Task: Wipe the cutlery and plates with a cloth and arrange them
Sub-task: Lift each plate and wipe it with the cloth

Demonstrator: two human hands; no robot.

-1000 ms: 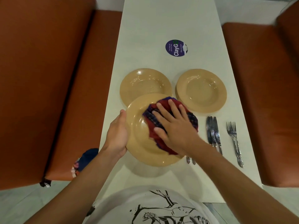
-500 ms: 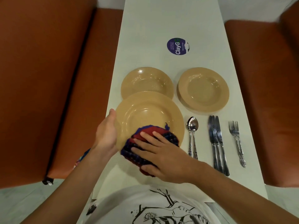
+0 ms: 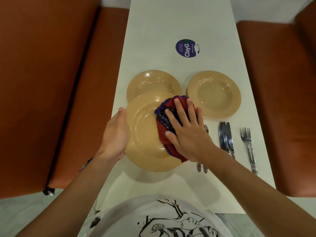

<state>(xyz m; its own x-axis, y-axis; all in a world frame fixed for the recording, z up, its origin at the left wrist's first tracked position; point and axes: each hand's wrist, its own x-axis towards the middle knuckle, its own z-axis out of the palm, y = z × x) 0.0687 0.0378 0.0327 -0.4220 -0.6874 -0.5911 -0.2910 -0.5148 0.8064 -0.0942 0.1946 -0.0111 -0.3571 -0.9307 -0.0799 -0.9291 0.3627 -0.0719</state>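
Note:
I hold a tan plate (image 3: 145, 134) lifted above the white table (image 3: 153, 40); my left hand (image 3: 114, 134) grips its left rim. A red and blue checked cloth (image 3: 168, 120) lies on the plate's right side, and my right hand (image 3: 186, 130) presses on it with straight, spread fingers. Two more tan plates rest on the table: one (image 3: 152, 82) behind the held plate, one (image 3: 213, 93) at the right. Knives (image 3: 226, 139) and forks (image 3: 248, 146) lie to the right. Spoons (image 3: 201, 166) are mostly hidden under my right wrist.
A round purple sticker (image 3: 187, 48) is on the table farther back. Orange bench seats stand on both sides, left (image 3: 59, 82) and right (image 3: 282, 100). A coloured cloth item (image 3: 85, 165) peeks out on the left bench by my left forearm.
My right hand swept the cloth from the plate's near edge up to its far right side. The plate shifted slightly right and now covers the spoons' bowls.

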